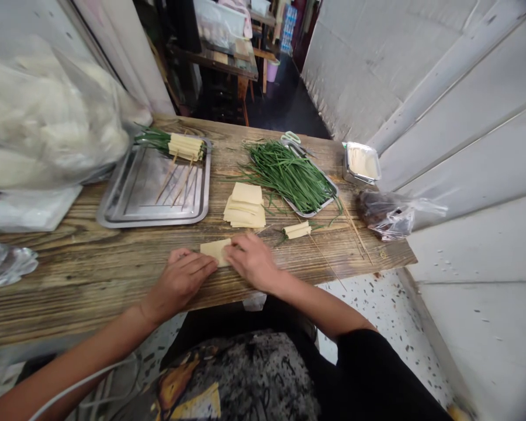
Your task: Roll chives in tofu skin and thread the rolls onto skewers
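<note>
A beige tofu sheet (215, 250) lies on the wooden table near its front edge. My left hand (186, 276) rests at the sheet's lower left, fingers together and closed on its near edge. At the right end, my right hand (253, 262) is closed with bent fingers pressing on the sheet and covering part of it. Just beyond is a stack of tofu sheets (245, 206). To the right of my right hand, small tofu rolls (297, 230) with green ends sit on a thin skewer (326, 261). Green chives (291, 175) are heaped on a metal tray (333, 190) farther back.
A larger metal tray (127, 217) holds skewered chive-filled rolls (186, 146) at left. Beside it bulges a big plastic bag (48, 117). Scissors (291, 138), loose skewers (355, 225), a lidded container (362, 162) and a dark bagged item (381, 211) are at right, near a wall.
</note>
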Demonstrator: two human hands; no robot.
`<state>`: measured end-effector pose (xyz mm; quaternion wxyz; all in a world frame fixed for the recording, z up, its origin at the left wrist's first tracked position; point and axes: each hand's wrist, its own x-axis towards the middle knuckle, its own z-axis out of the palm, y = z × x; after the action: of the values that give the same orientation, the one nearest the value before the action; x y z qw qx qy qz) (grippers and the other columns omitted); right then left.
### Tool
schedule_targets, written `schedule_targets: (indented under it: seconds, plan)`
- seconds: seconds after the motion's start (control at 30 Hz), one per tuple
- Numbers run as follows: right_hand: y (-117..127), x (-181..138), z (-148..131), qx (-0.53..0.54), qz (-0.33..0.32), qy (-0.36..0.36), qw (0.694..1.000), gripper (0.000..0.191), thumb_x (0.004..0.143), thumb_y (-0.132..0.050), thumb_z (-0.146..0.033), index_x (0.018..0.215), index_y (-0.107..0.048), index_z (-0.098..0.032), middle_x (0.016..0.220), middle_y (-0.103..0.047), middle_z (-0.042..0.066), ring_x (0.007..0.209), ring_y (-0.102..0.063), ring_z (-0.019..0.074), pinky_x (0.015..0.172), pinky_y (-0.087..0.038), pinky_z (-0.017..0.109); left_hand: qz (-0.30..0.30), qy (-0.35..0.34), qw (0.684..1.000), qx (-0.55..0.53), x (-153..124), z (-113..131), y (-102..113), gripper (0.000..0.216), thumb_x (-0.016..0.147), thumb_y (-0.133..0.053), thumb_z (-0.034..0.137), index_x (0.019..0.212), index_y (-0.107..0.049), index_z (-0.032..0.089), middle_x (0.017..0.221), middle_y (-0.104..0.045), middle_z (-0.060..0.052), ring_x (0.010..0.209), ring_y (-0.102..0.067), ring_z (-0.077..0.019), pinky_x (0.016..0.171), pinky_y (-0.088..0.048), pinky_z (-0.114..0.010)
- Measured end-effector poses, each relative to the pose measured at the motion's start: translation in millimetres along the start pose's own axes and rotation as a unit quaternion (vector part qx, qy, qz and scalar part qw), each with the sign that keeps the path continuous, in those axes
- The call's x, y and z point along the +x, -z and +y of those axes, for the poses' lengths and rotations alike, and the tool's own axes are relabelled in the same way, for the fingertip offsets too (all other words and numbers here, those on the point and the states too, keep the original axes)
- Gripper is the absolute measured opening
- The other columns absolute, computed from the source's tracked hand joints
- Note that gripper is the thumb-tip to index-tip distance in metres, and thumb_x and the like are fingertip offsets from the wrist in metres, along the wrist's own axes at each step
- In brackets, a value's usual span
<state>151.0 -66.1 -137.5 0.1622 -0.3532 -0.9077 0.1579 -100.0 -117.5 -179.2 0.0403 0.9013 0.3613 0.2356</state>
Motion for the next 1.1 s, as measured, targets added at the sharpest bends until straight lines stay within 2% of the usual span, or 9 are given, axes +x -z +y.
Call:
schedule_targets:
  seconds: [0.1,0.2,0.33,0.43,0.57,0.73,0.93,1.1]
  plan:
    - [-7.1,-10.3,-11.0,-0.078,-0.016,0.065,0.995,0.018,0.112,-0.056,-0.025,0.112,-0.073,-0.02,0.109,-0.068,0.008,0.103,-0.056,0.0218,0.088,-0.048,0.033,0.004,0.008,1.0,0.009,1.8,-1.6,-0.1,0.033,0.106,-0.05,0.02,0.131,-0.07,0.028,0.114,-0.082,-0.006,0.106,-0.073,-0.0232,0.099,-0.044,-0.042]
    - [-14.5,-10.8,-13.6,-0.094,-0.031,0.055,0.994,0.022,0.113,-0.052,-0.025,0.105,-0.072,-0.02,0.1,-0.066,0.006,0.098,-0.055,0.0203,0.085,-0.046,0.031,0.013,0.021,0.999,0.038,5.7,0.8,1.1,0.028,0.107,-0.052,0.024,0.126,-0.072,0.03,0.109,-0.082,-0.004,0.105,-0.071,-0.0244,0.096,-0.041,-0.043]
    - [-13.6,-3.2,-11.0,-0.089,-0.073,0.051,0.992,0.027,0.115,-0.048,-0.028,0.104,-0.07,-0.019,0.1,-0.066,0.006,0.099,-0.056,0.0202,0.088,-0.046,0.03,0.051,0.049,0.994,0.089,10.2,16.5,4.7,0.022,0.107,-0.054,0.023,0.112,-0.074,0.028,0.107,-0.081,-0.005,0.109,-0.069,-0.0262,0.093,-0.039,-0.044]
    - [-8.0,2.1,-10.0,-0.092,-0.105,0.065,0.988,0.029,0.115,-0.044,-0.026,0.104,-0.069,-0.018,0.098,-0.065,0.006,0.1,-0.055,0.0205,0.092,-0.046,0.031,0.061,0.062,0.988,0.128,5.6,28.9,3.6,0.026,0.106,-0.051,0.017,0.118,-0.072,0.026,0.109,-0.081,-0.007,0.11,-0.07,-0.0269,0.091,-0.039,-0.043]
    - [-3.0,6.9,-9.0,-0.085,-0.123,0.094,0.984,0.024,0.113,-0.05,-0.024,0.1,-0.069,-0.018,0.097,-0.065,0.005,0.1,-0.055,0.0211,0.092,-0.045,0.032,0.065,0.015,0.985,0.16,-5.6,31.5,-2.3,0.033,0.103,-0.051,0.013,0.13,-0.068,0.023,0.115,-0.081,-0.01,0.112,-0.071,-0.0272,0.09,-0.041,-0.042]
    - [-0.1,12.5,-7.4,-0.08,-0.135,0.093,0.983,0.025,0.111,-0.054,-0.023,0.093,-0.07,-0.018,0.095,-0.066,0.005,0.097,-0.054,0.0209,0.085,-0.042,0.031,0.068,0.014,0.985,0.157,-5.2,27.2,-4.2,0.03,0.104,-0.049,0.013,0.126,-0.069,0.019,0.109,-0.08,-0.011,0.105,-0.071,-0.0276,0.088,-0.043,-0.042]
    - [2.5,14.6,-7.2,-0.059,-0.127,0.075,0.987,0.025,0.11,-0.058,-0.023,0.09,-0.071,-0.018,0.093,-0.066,0.005,0.094,-0.053,0.021,0.08,-0.04,0.031,0.029,0.005,0.991,0.132,1.8,21.9,-1.2,0.027,0.105,-0.048,0.015,0.121,-0.071,0.018,0.108,-0.079,-0.012,0.103,-0.069,-0.0269,0.088,-0.045,-0.041]
    - [5.9,11.7,-10.5,-0.086,-0.114,0.064,0.988,0.024,0.109,-0.061,-0.029,0.092,-0.074,-0.018,0.102,-0.068,0.007,0.102,-0.054,0.0234,0.082,-0.042,0.033,0.009,0.039,0.996,0.082,12.1,19.8,6.0,0.026,0.108,-0.047,0.02,0.111,-0.072,0.019,0.101,-0.079,-0.008,0.095,-0.068,-0.0255,0.087,-0.045,-0.041]
